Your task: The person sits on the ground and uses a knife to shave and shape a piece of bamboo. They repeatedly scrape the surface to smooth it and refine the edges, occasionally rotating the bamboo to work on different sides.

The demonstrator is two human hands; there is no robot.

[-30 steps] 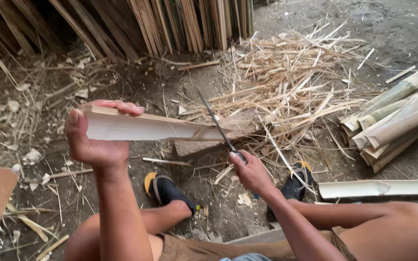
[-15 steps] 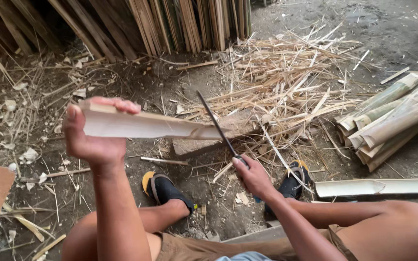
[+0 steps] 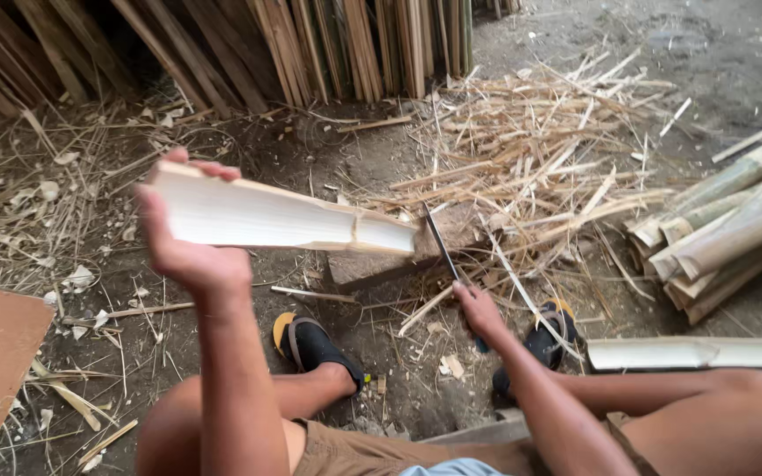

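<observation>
Down comes the knife [image 3: 441, 247]: half a second ago its blade stood raised over the bamboo slat [image 3: 280, 218], and now its edge sits at the slat's far end, over the wood block [image 3: 372, 264]. Left hand [image 3: 189, 247] is closed around the slat's near end, holding it tilted. Right hand [image 3: 478, 310] grips the knife handle. Right of the block lie split shavings [image 3: 540, 167] and stacked bamboo pieces [image 3: 725, 220].

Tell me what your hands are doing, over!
Left hand grips pale split bamboo slat, far end on wooden block. Right hand grips dark long-bladed knife, blade at slat's end. Loose straw-coloured bamboo splinters behind.
</observation>
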